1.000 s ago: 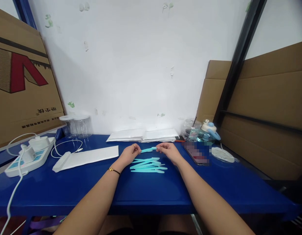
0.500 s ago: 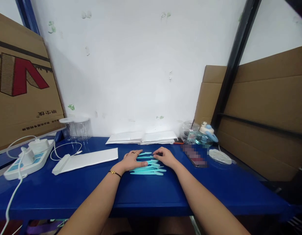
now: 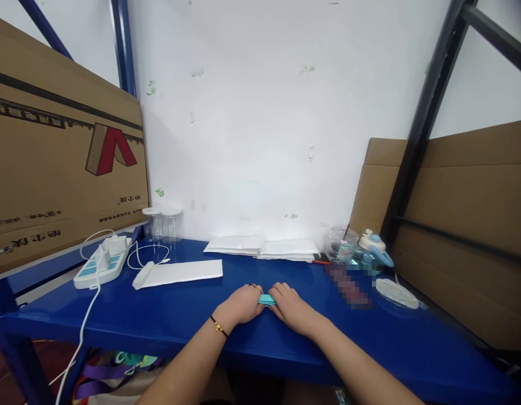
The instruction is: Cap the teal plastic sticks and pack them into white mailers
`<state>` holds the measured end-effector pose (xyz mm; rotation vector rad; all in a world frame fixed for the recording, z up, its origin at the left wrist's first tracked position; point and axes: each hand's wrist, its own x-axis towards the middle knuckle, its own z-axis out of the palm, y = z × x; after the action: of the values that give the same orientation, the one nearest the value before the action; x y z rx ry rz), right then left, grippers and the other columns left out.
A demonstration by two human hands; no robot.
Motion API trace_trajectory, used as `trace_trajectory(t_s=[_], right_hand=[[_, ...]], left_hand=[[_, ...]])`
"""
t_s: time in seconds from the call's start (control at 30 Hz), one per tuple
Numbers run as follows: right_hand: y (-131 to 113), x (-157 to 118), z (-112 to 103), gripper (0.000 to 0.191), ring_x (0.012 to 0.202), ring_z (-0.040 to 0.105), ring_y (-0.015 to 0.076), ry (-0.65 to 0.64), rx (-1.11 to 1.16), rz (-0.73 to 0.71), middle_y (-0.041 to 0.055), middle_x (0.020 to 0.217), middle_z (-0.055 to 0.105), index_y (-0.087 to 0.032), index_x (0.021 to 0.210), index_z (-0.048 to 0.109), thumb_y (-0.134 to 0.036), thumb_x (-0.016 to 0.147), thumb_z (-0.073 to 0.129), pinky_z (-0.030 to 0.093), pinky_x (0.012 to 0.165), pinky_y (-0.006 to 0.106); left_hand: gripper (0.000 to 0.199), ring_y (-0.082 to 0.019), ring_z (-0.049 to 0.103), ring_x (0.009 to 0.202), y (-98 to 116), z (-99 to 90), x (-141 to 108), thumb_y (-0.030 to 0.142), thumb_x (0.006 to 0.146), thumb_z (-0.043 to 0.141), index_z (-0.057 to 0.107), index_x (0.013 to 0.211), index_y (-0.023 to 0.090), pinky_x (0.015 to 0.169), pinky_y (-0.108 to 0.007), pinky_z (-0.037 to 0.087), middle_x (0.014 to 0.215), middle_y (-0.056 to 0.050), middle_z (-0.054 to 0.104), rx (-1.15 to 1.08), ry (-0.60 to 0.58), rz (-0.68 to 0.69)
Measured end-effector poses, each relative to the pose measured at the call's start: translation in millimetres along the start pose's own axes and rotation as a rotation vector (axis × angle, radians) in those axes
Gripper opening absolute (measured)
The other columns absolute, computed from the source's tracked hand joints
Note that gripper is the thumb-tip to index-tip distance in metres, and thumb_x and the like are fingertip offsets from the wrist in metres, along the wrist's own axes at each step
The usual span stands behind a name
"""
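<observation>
A bundle of thin turquoise plastic sticks (image 3: 267,300), gathered side by side, lies between my hands above the blue table. My left hand (image 3: 242,304) is closed around the bundle's left end. At its right end, the bent fingers of my right hand (image 3: 292,306) grip it. Only a short middle stretch of the sticks shows; both ends are hidden in my fingers. Their exact kind is hard to make out. Left of my hands, a flat white sleeve-like packet (image 3: 182,273) rests on the table.
White papers (image 3: 239,245) lie at the wall. A power strip (image 3: 104,270) with cables and clear jars (image 3: 171,226) stand at left. On the right are a blurred flat item (image 3: 347,286), a plastic cup (image 3: 340,244), a blue-handled bottle (image 3: 372,247) and a white disc (image 3: 396,293).
The sticks were spread out in a row on the table; now both hands have them gathered into one bundle, nearer the table's front edge. The camera view has shifted.
</observation>
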<state>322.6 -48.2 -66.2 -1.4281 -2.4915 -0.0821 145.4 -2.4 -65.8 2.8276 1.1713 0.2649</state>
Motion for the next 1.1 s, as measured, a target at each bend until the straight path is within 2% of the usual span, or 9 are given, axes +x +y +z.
trace_trajectory(t_s=[0.23,0.37,0.47,0.57,0.7,0.83,0.93,1.0,1.1], right_hand=[[-17.2,5.8,-9.8,0.028,0.084,0.059,0.0248,-0.199,-0.168,0.111,0.015,0.1,0.06,-0.012,0.101,0.054,-0.01,0.073,0.048,0.043,0.07,0.032],[-27.6,8.4,-14.1,0.035,0.078,0.063,0.0277,-0.189,-0.183,0.145,0.0136,0.092,0.066,-0.016,0.109,0.052,-0.009,0.076,0.046,0.043,0.065,0.034],[-34.8,3.0,-36.7,0.031,0.08,0.063,0.0282,-0.147,-0.107,0.146,0.0103,0.09,0.067,-0.021,0.106,0.056,-0.017,0.076,0.052,0.044,0.067,0.035],[-38.1,-6.0,-75.7,0.055,0.1,0.058,0.0286,0.036,0.184,0.028,0.0072,0.116,0.06,-0.029,0.12,0.051,-0.039,0.069,0.067,0.045,0.082,0.037],[-50.0,-12.1,-111.8,0.052,0.131,0.031,0.0262,0.494,0.385,-0.045,0.0043,0.143,0.035,-0.03,0.139,0.03,-0.046,0.09,0.037,0.026,0.106,0.044],[-69.6,-9.0,-112.4,0.047,0.133,0.028,0.0273,0.347,0.277,-0.158,-0.0004,0.143,0.037,-0.035,0.135,0.038,-0.046,0.09,0.04,0.019,0.11,0.048],[-73.4,-6.1,-108.6,0.046,0.135,0.024,0.0257,0.466,0.369,-0.107,0.0003,0.144,0.035,-0.033,0.136,0.036,-0.044,0.092,0.034,0.018,0.111,0.048],[-70.3,-4.9,-106.0,0.048,0.135,0.023,0.0256,0.441,0.5,-0.106,0.0015,0.144,0.035,-0.033,0.137,0.035,-0.047,0.091,0.036,0.017,0.111,0.047],[-64.8,-6.9,-95.5,0.068,0.131,0.032,0.0273,0.378,0.925,-0.128,0.0064,0.144,0.034,-0.032,0.142,0.022,-0.057,0.083,0.045,0.025,0.107,0.048]], left_hand=[[0.025,-0.029,0.058,0.093,19.2,-6.0,-13.2,0.019,0.071,0.051,0.057,0.094,0.013,0.081,-0.037,0.046,0.099,-0.015,0.061,0.105,0.048,-0.033],[0.027,-0.028,0.062,0.085,22.0,-6.7,-21.0,0.021,0.076,0.049,0.054,0.102,0.016,0.076,-0.037,0.046,0.092,-0.012,0.065,0.073,0.067,-0.09],[0.025,-0.028,0.062,0.08,21.3,-6.8,-28.6,0.031,0.076,0.053,0.056,0.098,0.02,0.071,-0.035,0.045,0.087,-0.009,0.066,0.011,0.098,-0.184],[0.019,-0.024,0.062,0.076,23.0,-7.6,-35.2,0.036,0.078,0.052,0.058,0.088,0.021,0.065,-0.029,0.043,0.082,-0.006,0.066,-0.196,0.155,-0.23],[0.022,-0.018,0.059,0.071,34.1,-9.4,-38.2,0.037,0.082,0.046,0.057,0.077,0.018,0.06,-0.024,0.039,0.076,-0.003,0.064,-0.539,0.265,-0.167],[0.022,-0.015,0.054,0.066,47.9,-13.3,-36.8,0.036,0.079,0.05,0.057,0.074,0.016,0.057,-0.023,0.036,0.073,-0.001,0.062,-0.745,0.306,-0.091],[0.022,-0.012,0.048,0.061,55.9,-19.8,-38.2,0.037,0.077,0.053,0.055,0.071,0.016,0.056,-0.022,0.034,0.067,0.001,0.056,-0.865,0.329,-0.104],[0.024,-0.01,0.042,0.056,60.5,-25.0,-42.6,0.037,0.074,0.057,0.051,0.066,0.016,0.053,-0.022,0.031,0.06,0.003,0.049,-0.994,0.318,-0.1],[0.027,-0.006,0.026,0.042,66.5,-29.0,-55.1,0.04,0.074,0.057,0.044,0.064,0.019,0.045,-0.02,0.025,0.048,0.008,0.032,-1.315,0.08,-0.107]])
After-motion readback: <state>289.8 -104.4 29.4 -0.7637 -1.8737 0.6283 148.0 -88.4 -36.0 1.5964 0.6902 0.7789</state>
